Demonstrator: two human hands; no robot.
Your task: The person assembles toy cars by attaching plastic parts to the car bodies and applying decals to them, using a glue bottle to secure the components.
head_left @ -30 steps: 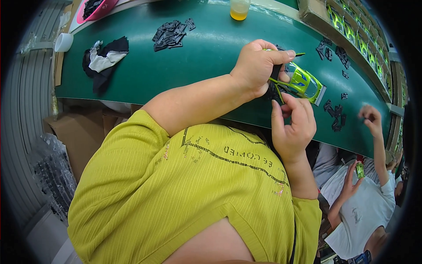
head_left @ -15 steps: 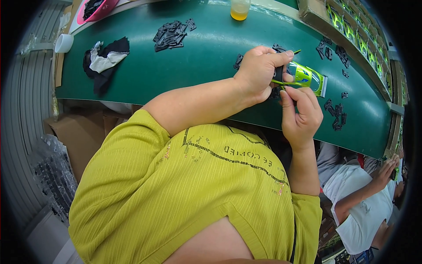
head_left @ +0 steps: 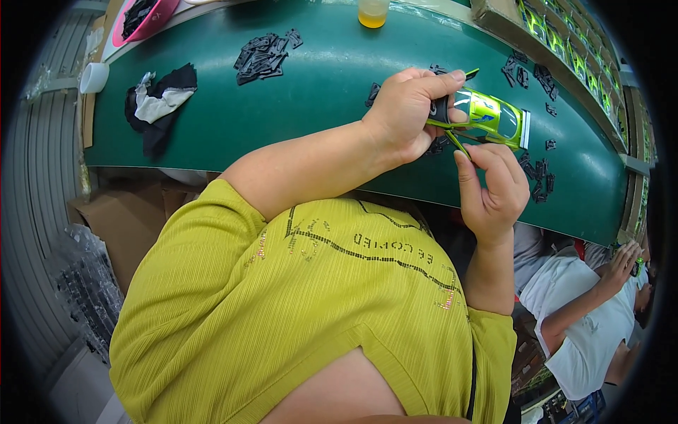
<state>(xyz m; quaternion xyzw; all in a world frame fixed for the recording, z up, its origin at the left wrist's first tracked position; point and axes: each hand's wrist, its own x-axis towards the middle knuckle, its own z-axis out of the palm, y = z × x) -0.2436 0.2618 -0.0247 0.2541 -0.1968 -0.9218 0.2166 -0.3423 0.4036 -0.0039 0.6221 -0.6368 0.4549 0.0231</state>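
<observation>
My left hand [head_left: 404, 113] is closed around the front of a bright green toy car body [head_left: 491, 116], whose dark front part shows beside the fingers. The car's rear with a pale spoiler points right. A narrow green door-like flap [head_left: 458, 143] sticks out from the near side, and a similar one stands out at the far side by my left thumb. My right hand [head_left: 493, 189] is closed, thumb and forefinger pinching at the outer end of the near flap. Small black parts [head_left: 436, 146] lie on the table beneath my hands, partly hidden.
The green table [head_left: 318, 92] carries a pile of black parts [head_left: 263, 58], a dark and white cloth [head_left: 161, 106] and a cup of yellow liquid [head_left: 372, 12]. Boxed green cars [head_left: 558, 42] line the right edge. Another person [head_left: 586, 311] sits at right, hands on a small green thing.
The near flap now sticks out further from the car, and my right hand has moved slightly right with it. More of the car body shows. The view has shifted slightly.
</observation>
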